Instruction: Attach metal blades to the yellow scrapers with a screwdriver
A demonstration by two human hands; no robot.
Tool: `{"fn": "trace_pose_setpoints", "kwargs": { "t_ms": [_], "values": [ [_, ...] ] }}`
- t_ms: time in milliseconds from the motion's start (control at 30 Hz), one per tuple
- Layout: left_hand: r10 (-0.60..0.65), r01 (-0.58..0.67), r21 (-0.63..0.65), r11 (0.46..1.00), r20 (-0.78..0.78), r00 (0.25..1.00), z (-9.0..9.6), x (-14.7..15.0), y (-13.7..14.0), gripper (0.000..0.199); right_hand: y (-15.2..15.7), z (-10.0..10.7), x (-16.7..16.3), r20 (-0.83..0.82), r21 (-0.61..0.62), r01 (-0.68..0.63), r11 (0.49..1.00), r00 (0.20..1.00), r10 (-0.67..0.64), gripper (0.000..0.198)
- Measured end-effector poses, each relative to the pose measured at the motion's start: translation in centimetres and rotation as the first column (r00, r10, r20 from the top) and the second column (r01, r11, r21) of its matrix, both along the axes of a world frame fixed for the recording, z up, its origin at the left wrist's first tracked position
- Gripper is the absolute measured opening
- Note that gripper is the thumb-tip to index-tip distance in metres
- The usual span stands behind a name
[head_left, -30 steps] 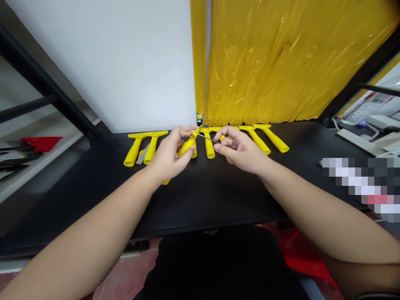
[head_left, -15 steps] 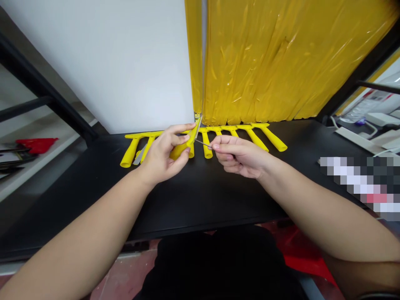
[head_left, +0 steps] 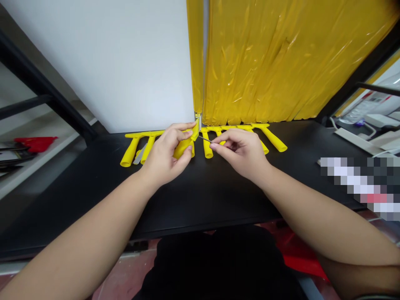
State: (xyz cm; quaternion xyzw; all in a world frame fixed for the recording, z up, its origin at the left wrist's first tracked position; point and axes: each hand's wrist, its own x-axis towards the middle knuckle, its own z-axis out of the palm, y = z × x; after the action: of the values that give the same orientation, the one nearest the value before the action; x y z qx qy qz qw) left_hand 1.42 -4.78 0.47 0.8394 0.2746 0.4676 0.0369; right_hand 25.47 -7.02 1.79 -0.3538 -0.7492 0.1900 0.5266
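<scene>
My left hand [head_left: 165, 152] is closed round a yellow T-shaped plastic handle [head_left: 196, 131], with a strip of metal along its far side. My right hand [head_left: 245, 150] pinches a thin metal rod [head_left: 204, 139] between thumb and forefinger. The rod's far tip meets the handle's head, though I cannot make out its exact shape or where it sits. Behind both hands lies a row of similar yellow T-shaped handles [head_left: 207, 145], partly covered by my fingers. A grey flat piece [head_left: 139, 155] lies between two handles at the left.
Everything rests on a black tabletop [head_left: 200, 196]. A white panel [head_left: 134, 62] and yellow plastic-wrapped stock [head_left: 259, 62] stand along the back. Black frame posts [head_left: 59, 96] rise at the sides. A red item [head_left: 36, 144] lies on the left shelf.
My right hand has rolled over, its knuckles now higher and its thumb lower round the rod. The handle in my left hand has tilted slightly.
</scene>
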Motion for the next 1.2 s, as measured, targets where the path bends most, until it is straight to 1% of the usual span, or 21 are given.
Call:
{"fn": "trace_pose_setpoints", "kwargs": {
  "t_ms": [67,100,133,200,300,367,433,500,567,600,667,700,733,800,833,867,933,1000,1067,1133,1200],
  "values": [
    [-0.021,0.022,0.027,0.999,-0.016,1.0,0.1,-0.2,0.1,0.035,0.1,0.0,-0.2,-0.135,-0.181,-0.105,0.978,0.987,0.081,0.027],
    [-0.041,0.042,0.048,0.998,-0.021,0.999,0.2,-0.3,0.2,0.035,0.2,0.0,-0.2,-0.208,-0.268,-0.181,0.946,0.97,0.126,0.033],
    [-0.065,0.067,0.077,0.995,-0.028,0.997,0.3,-0.4,0.4,0.037,0.4,0.0,-0.2,-0.278,-0.344,-0.261,0.902,0.946,0.168,0.039],
    [-0.118,0.126,0.155,0.98,-0.055,0.991,0.6,-0.6,0.6,0.041,0.6,-0.1,-0.1,-0.387,-0.471,-0.41,0.782,0.892,0.234,0.047],
    [-0.177,0.197,0.265,0.944,-0.097,0.979,1.1,-0.9,0.9,0.047,0.8,0.0,0.1,-0.477,-0.585,-0.54,0.605,0.832,0.282,0.051],
    [-0.166,0.188,0.269,0.945,-0.104,0.981,1.2,-1.1,0.9,0.045,0.8,0.0,0.2,-0.492,-0.607,-0.569,0.555,0.817,0.3,0.05],
    [-0.109,0.124,0.18,0.976,-0.09,0.99,1.1,-1.2,0.9,0.038,1.0,-0.1,0.2,-0.471,-0.6,-0.562,0.569,0.823,0.318,0.049],
    [-0.037,0.037,0.007,0.999,0.009,0.999,1.1,-1.3,1.1,0.033,1.4,-0.4,0.2,-0.429,-0.576,-0.537,0.617,0.841,0.331,0.046],
    [0.067,-0.015,-0.233,0.972,0.219,0.973,1.1,-1.4,1.7,0.039,2.0,-0.8,0.4,-0.374,-0.544,-0.498,0.675,0.864,0.336,0.04],
    [0.141,-0.009,-0.36,0.933,0.343,0.929,1.2,-1.6,2.2,0.045,2.3,-1.0,0.5,-0.341,-0.529,-0.473,0.704,0.879,0.335,0.037],
    [0.317,0.065,-0.589,0.805,0.521,0.792,1.6,-2.1,3.3,0.055,2.9,-1.4,0.9,-0.271,-0.504,-0.414,0.758,0.909,0.316,0.033],
    [0.4,0.127,-0.683,0.719,0.557,0.727,1.8,-2.5,3.9,0.056,3.2,-1.5,1.2,-0.238,-0.49,-0.38,0.784,0.924,0.3,0.032],
    [0.48,0.187,-0.767,0.614,0.551,0.683,2.1,-2.8,4.5,0.051,3.5,-1.5,1.4,-0.209,-0.476,-0.347,0.808,0.937,0.28,0.031],
    [0.585,0.31,-0.868,0.388,0.492,0.644,2.3,-3.4,5.4,0.043,3.9,-1.6,1.8,-0.16,-0.449,-0.284,0.847,0.958,0.236,0.029],
    [0.627,0.349,-0.878,0.326,0.478,0.616,2.3,-3.5,5.7,0.043,4.1,-1.6,2.0,-0.135,-0.442,-0.253,0.861,0.967,0.215,0.027],
    [0.648,0.375,-0.876,0.302,0.477,0.594,2.2,-3.6,5.9,0.044,4.3,-1.6,2.2,-0.105,-0.438,-0.223,0.871,0.975,0.196,0.026],
    [0.656,0.376,-0.864,0.335,0.5,0.565,1.7,-3.5,6.2,0.047,4.7,-1.8,2.5,-0.027,-0.411,-0.148,0.9,0.988,0.15,0.021],
    [0.654,0.324,-0.861,0.392,0.508,0.56,0.9,-3.4,6.3,0.051,4.9,-2.2,2.8,0.073,-0.337,-0.056,0.94,0.994,0.085,0.015],
    [0.674,0.231,-0.87,0.436,0.485,0.557,0.1,-3.4,6.6,0.064,5.0,-2.5,2.8,0.166,-0.246,0.017,0.969,0.986,0.025,0.01],
    [0.678,0.113,-0.868,0.484,0.453,0.579,-0.6,-3.8,6.9,0.081,4.7,-2.6,2.3,0.256,-0.173,0.049,0.984,0.967,-0.003,0.008],
    [0.654,0.023,-0.859,0.511,0.405,0.639,-1.2,-4.2,7.4,0.084,4.1,-2.6,1.2,0.367,-0.065,0.049,0.997,0.93,-0.022,0.009]
  ]
}}
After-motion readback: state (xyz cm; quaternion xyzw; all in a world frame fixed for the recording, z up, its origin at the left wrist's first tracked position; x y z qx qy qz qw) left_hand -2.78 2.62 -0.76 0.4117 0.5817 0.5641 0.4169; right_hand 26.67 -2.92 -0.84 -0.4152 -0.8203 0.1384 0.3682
